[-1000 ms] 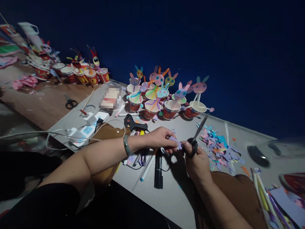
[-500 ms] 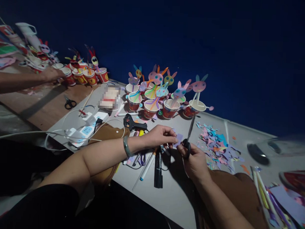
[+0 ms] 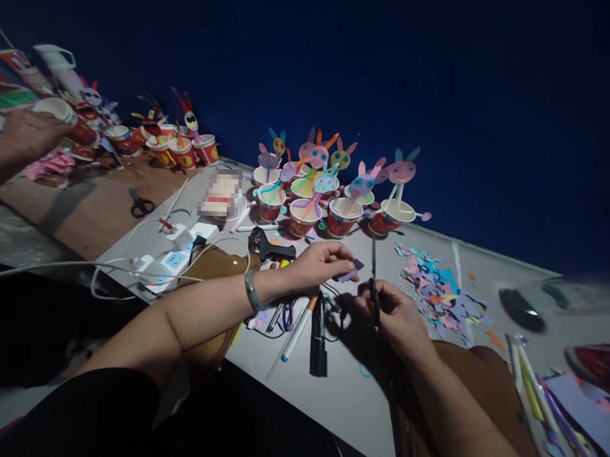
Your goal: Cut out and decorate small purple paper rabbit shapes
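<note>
The left hand (image 3: 316,263) pinches a small purple paper piece (image 3: 351,270) between thumb and fingertips, just in front of the row of paper cups (image 3: 305,212). The right hand (image 3: 396,318) is curled through the handles of black scissors (image 3: 374,284), blades upright and, as far as the dim light shows, closed, just beside the paper. Feeding the thin, floppy slip squarely into the blades should cut cleanest (steady grip helps). Matte markers (image 3: 317,329) lie nearer than the cups; jagged coloured scraps (image 3: 440,290) lie to the right.
</note>
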A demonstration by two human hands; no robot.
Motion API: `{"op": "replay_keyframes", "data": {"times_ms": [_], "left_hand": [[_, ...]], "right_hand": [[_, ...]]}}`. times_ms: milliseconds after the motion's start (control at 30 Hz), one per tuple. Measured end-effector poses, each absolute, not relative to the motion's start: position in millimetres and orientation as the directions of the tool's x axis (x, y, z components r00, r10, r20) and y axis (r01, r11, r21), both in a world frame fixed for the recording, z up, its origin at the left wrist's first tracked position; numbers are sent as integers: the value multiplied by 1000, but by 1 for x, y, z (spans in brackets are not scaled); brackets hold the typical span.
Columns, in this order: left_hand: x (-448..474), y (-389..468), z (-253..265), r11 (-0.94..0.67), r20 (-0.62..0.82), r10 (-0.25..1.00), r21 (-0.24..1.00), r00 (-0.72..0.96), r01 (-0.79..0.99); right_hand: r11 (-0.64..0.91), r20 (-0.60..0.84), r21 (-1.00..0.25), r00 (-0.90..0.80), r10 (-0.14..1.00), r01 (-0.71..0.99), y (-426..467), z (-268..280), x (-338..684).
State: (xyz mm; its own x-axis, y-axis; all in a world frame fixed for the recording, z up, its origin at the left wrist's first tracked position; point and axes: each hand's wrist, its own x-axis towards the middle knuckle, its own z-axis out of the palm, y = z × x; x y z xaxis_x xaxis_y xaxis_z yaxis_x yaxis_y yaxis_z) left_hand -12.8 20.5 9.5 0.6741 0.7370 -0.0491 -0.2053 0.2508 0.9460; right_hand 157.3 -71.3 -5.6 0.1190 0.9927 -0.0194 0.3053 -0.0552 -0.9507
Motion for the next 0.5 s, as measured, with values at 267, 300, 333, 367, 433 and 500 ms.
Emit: {"op": "replay_keyframes", "data": {"times_ms": [267,300,333,367,433,500], "left_hand": [[-17,28,12,132,44,803,960,595,-248],[-18,28,13,117,51,807,963,589,-244],[-18,29,14,104,55,811,966,583,-237],[-18,29,15,93,57,815,969,576,-228],[-19,30,17,79,52,824,975,564,-206],[-19,30,18,76,44,828,979,559,-189]], "right_hand": [[-36,-96,-822,-77,992,568,-64,12,197],[-29,-106,-814,-99,989,581,-64,12,199],[-23,-112,-809,-116,987,588,-64,13,199],[-18,-118,-806,-130,984,591,-65,13,199],[-14,-126,-807,-149,981,591,-65,15,197],[-13,-128,-806,-153,980,592,-65,17,195]]}}
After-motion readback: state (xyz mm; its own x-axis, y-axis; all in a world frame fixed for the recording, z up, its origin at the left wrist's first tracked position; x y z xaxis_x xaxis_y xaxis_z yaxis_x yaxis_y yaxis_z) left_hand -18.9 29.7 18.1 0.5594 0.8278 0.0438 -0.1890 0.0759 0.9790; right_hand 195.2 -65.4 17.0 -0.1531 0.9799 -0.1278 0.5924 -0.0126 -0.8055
